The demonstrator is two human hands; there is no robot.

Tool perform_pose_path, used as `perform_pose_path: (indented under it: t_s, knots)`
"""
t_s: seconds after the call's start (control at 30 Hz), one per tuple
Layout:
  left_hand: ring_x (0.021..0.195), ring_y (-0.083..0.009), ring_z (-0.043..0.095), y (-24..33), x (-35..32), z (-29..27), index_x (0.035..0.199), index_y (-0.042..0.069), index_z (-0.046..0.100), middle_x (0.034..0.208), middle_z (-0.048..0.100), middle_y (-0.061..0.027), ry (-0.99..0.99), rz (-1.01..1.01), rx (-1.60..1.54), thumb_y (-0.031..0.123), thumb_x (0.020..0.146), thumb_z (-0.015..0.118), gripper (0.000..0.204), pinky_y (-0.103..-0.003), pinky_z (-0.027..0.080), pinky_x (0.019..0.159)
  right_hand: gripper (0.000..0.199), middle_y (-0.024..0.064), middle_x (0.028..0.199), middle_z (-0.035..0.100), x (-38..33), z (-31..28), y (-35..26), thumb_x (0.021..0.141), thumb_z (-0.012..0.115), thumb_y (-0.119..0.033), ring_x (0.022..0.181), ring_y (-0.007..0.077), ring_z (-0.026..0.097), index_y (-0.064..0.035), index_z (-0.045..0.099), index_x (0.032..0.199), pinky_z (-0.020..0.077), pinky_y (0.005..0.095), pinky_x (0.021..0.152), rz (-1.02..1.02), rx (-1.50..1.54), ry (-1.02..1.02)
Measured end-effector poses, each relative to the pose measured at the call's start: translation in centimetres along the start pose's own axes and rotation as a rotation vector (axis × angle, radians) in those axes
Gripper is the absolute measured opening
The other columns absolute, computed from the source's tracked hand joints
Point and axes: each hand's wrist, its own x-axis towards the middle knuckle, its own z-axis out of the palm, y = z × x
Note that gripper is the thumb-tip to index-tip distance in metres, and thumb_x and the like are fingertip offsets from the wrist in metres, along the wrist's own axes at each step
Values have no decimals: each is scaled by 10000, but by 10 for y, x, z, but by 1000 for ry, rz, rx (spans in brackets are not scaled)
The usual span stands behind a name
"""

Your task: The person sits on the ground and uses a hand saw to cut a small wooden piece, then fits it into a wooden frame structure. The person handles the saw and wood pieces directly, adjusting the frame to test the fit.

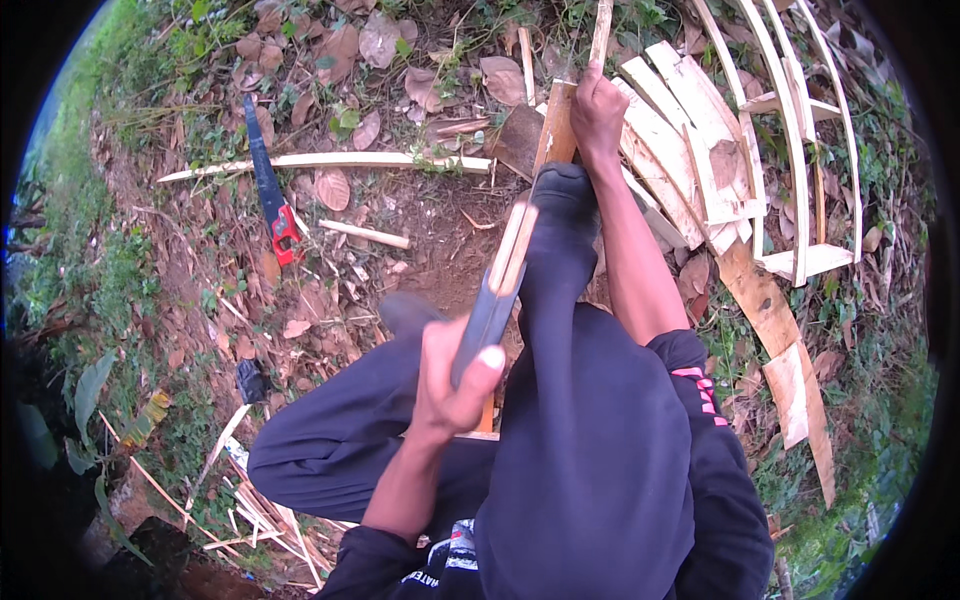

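My left hand (455,385) is closed round the dark grip of a long tool (488,315). A pale, wood-coloured bar forms its far end, partly smeared, and its exact kind is unclear. It slants up and away toward my boot (562,195). Beyond the toe, a narrow wooden board (556,125) stands out, and the boot hides its near part. Farther ahead, my right hand (600,110) is closed in a fist round a thin wooden stick (601,35), which runs out past the top edge. My right forearm passes beside the boot.
To the left lie a red-handled handsaw (268,190), a long pale strip (330,161) and a short stick (365,234). Flat boards (705,120) and a slatted wooden frame (800,150) lie at the right. Wood offcuts (265,525) are heaped at lower left; dry leaves cover the ground.
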Motion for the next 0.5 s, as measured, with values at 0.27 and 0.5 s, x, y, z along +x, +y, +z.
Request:
perform_pose_path:
  t_s: [0.27,0.5]
  knots:
    - [441,-83,395,-1,8,6,566,41,488,484,429,2,39,59,90,320,886,480,425,-249,295,442,564,249,510,521,1,8,9,1019,323,-254,453,385,566,55,538,599,423,499,478,-60,-77,18]
    - [428,-59,409,18,90,9,665,29,501,514,452,17,28,-34,-20,171,908,504,281,-241,304,410,549,256,489,505,-9,9,-11,1008,375,-221,428,385,554,61,543,567,426,485,466,-47,-44,-22]
